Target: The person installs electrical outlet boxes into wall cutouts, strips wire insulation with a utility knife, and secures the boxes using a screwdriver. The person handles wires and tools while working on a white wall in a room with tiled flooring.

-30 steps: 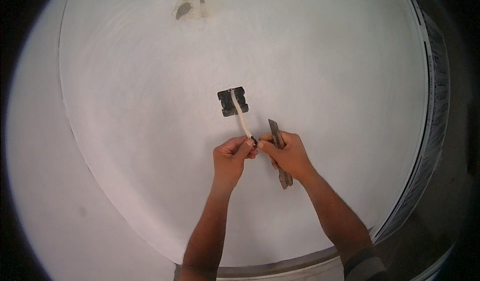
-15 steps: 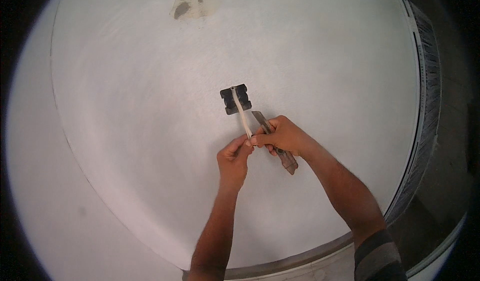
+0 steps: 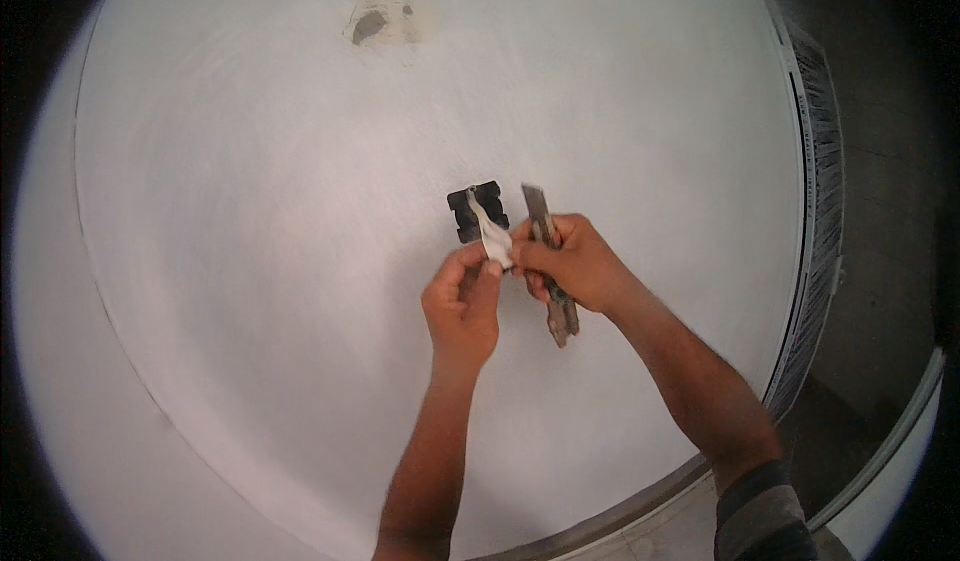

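Note:
A white cable [image 3: 494, 240] comes out of a black electrical box [image 3: 466, 219] set in the white wall. My left hand [image 3: 462, 296] pinches the cable near its end between thumb and fingers. Beside it, my right hand [image 3: 568, 261] grips a worn utility knife [image 3: 541, 211], blade end up and handle pointing down, while its thumb and fingertips also touch the cable's end. Near the fingertips the cable looks wider and flattened, as though its sheath is spread. Fingers partly hide the very end of the cable.
Higher on the wall is a rough grey and beige patch [image 3: 369, 27]. To the right, a frame edge [image 3: 797, 161] borders a dark opening [image 3: 880, 191]. Along the bottom, a skirting strip [image 3: 590, 536] meets the floor.
The cable's outer part has spread wider between my fingers. My hands have moved slightly up toward the box, and the knife has turned more upright.

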Demonstrator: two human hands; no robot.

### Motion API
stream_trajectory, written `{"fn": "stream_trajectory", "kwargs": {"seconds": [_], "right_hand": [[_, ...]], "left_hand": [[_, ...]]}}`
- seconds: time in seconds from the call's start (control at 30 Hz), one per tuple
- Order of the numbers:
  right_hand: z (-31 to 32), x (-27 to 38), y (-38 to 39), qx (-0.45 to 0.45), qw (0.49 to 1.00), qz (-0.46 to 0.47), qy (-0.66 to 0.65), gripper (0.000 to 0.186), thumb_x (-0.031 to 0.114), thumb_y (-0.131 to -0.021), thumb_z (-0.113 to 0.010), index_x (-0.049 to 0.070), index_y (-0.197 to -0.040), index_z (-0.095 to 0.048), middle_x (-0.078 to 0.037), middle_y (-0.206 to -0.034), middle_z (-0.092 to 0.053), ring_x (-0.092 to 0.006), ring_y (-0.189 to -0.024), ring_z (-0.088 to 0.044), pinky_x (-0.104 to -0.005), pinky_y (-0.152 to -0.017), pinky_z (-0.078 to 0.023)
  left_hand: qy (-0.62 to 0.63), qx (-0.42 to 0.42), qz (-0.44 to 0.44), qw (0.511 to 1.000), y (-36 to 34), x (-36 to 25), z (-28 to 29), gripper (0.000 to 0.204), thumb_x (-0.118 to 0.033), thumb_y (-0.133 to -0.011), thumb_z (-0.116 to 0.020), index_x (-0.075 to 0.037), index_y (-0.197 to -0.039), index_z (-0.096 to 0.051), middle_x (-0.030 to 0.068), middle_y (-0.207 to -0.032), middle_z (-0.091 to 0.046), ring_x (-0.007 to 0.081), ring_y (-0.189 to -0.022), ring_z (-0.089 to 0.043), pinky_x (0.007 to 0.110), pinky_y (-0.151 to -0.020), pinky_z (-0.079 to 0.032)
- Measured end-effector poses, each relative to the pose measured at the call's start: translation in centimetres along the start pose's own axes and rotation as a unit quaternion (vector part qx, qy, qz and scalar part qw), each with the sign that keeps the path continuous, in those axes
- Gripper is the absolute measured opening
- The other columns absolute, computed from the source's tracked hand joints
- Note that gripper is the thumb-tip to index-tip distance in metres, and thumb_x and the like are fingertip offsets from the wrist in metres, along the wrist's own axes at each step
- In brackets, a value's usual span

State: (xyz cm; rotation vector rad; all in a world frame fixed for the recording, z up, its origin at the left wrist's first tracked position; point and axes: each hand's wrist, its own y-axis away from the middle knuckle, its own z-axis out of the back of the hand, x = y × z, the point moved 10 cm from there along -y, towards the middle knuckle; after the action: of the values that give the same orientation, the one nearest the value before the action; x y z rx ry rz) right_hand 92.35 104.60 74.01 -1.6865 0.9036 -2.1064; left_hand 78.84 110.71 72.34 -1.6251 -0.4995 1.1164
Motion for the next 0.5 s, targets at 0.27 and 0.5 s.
{"fn": "stream_trajectory", "kwargs": {"seconds": [0.27,0.5], "right_hand": [[-1.0,6.3,-4.6,-0.046,0.993,0.105,0.019,0.017,0.02,-0.097,-0.067,0.005,-0.092,-0.065,-0.003,-0.066,-0.061,-0.0081,-0.051,-0.056,-0.0257,-0.045,-0.046],[-2.3,5.5,-3.1,-0.133,0.94,0.163,0.267,0.019,0.018,-0.091,-0.064,-0.001,-0.088,-0.064,-0.007,-0.07,-0.063,-0.0177,-0.06,-0.057,-0.0357,-0.059,-0.048]], "left_hand": [[-0.169,0.025,-0.199,0.965,-9.5,-8.5,1.1,0.019,-0.011,-0.094,-0.071,0.002,-0.11,-0.073,0.0112,-0.099,-0.073,0.0155,-0.083,-0.068,0.028,-0.073,-0.055],[-0.237,0.004,-0.099,0.966,-13.8,-6.3,2.8,0.025,-0.02,-0.1,-0.064,0.003,-0.098,-0.073,0.0078,-0.079,-0.069,0.0112,-0.071,-0.059,0.029,-0.064,-0.048]]}}
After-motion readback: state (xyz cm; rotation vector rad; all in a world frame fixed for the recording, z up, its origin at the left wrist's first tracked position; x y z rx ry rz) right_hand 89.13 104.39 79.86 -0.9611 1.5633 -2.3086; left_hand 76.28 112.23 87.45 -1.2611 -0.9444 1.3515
